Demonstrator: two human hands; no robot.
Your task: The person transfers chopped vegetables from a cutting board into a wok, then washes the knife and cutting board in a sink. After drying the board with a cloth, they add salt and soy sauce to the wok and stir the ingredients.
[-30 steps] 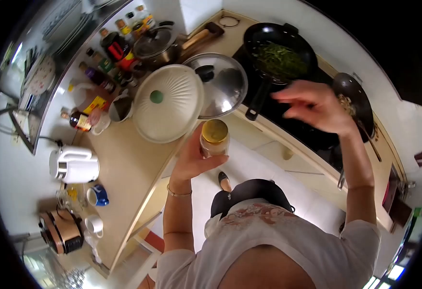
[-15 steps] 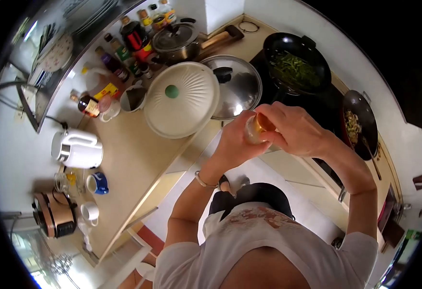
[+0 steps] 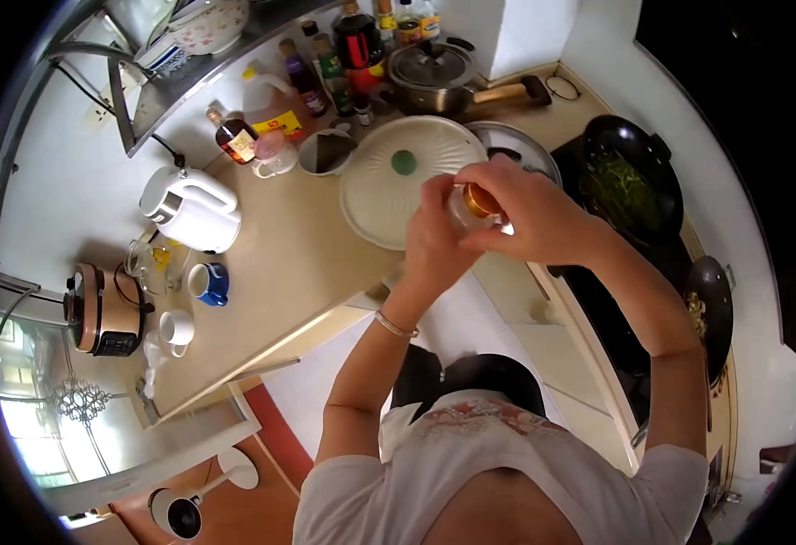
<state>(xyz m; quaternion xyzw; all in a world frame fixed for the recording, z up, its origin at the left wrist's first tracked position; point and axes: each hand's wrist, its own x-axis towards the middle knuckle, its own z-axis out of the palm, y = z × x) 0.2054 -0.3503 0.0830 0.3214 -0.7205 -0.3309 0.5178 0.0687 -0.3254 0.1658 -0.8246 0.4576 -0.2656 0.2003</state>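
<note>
Both my hands meet around a small clear jar (image 3: 460, 213) with an orange-gold lid (image 3: 481, 200). My left hand (image 3: 436, 241) is wrapped round the jar's body, and my right hand (image 3: 530, 211) grips the lid from the other side. Just beyond the hands lies a large cream lid with a green knob (image 3: 404, 163), partly covering a steel lid (image 3: 516, 145). To the right, a black wok (image 3: 634, 136) holds green vegetables (image 3: 623, 186) on the dark stove.
Bottles (image 3: 303, 77) and a lidded pot (image 3: 430, 73) line the back wall. At the left are a white kettle (image 3: 200, 213), a blue mug (image 3: 209, 283), a white cup (image 3: 176, 329) and a cooker (image 3: 107, 313). A second pan (image 3: 712, 318) sits at the right.
The view has turned, so the counter items appear shifted right and the stove lower right. Both hands still hold the jar and its lid, which now appear slightly higher and further left.
</note>
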